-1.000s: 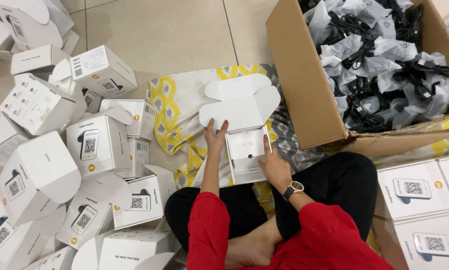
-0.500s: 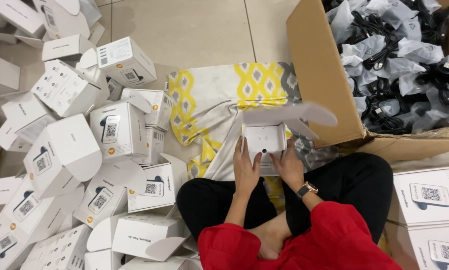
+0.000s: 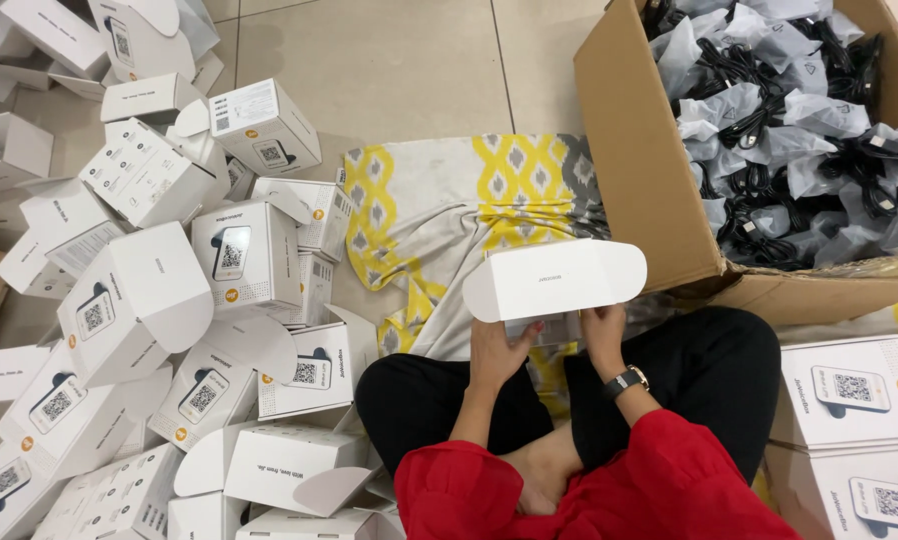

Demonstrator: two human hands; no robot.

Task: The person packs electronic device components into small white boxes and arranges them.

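The lid of the small white carton is now swinging down over its body, where a moment ago it was standing open with the white insert showing; the carton is being closed. It is sitting just above the person's lap, over the yellow-patterned cloth, left of the big cardboard box of bagged black cables. The left hand is curling around the carton's near left underside, thumb on the front. The right hand is gripping its near right edge.
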